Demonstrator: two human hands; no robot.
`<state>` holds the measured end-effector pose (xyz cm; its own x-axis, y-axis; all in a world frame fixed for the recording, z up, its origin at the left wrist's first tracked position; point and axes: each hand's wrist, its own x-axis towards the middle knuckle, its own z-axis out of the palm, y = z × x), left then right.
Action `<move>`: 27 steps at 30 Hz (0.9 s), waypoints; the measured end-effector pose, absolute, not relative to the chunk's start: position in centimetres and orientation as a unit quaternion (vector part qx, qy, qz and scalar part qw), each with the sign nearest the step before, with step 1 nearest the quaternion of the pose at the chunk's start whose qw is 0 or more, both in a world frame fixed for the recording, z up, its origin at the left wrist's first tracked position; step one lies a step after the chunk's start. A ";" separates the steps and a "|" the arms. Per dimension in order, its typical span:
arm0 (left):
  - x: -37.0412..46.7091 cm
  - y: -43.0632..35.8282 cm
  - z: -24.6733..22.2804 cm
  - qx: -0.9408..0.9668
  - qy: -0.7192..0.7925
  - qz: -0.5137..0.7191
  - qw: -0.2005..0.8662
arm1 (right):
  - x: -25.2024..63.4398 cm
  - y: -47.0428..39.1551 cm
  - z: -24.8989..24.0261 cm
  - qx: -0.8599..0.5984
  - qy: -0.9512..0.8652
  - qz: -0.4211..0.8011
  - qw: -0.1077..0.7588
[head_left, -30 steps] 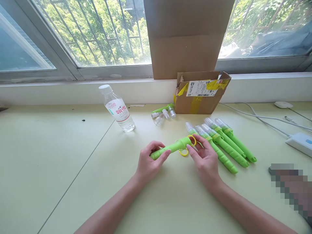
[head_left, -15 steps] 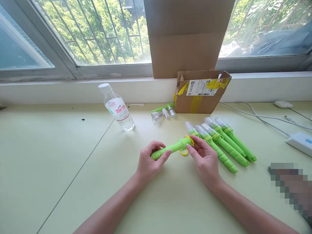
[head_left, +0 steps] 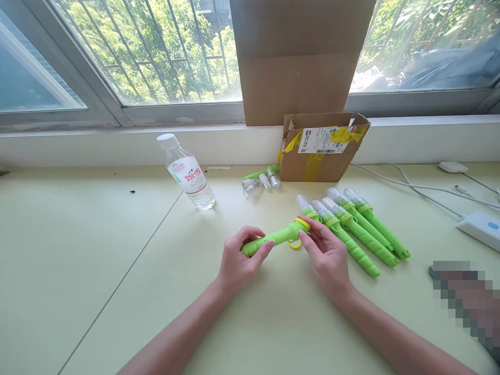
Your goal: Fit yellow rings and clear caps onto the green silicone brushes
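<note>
Green tube, one, in front of the cardboard box and toward its left: fingers of the left hand grip and partly hide one end; fingers of the right hand close on the yellow ring at the threaded end, exact contact concealed. Second yellow ring, just beside the tube, partly covered. Capped green tubes, box's right front, one largely behind the right hand; clear pieces, box's left, overlapping, count uncertain; pixelated item, farther right, cut off.

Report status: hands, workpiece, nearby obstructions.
Left hand grips green tube. Right hand holds yellow ring at tube's threaded end. Capped tubes lie close beside right hand.
</note>
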<state>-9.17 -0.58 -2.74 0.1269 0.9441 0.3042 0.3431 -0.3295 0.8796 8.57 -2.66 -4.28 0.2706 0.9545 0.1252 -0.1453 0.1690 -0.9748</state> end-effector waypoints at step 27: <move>-9.4 0.0 -2.2 0.588 0.509 0.432 0.457 | 8.6 -2.6 -4.5 -0.526 -0.477 0.379 0.593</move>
<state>-9.38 0.02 -2.17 0.1084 0.9932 0.0417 0.2037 -0.0633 0.9770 8.63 -2.59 -4.51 0.2571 0.9518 0.1670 0.0524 0.1588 -0.9859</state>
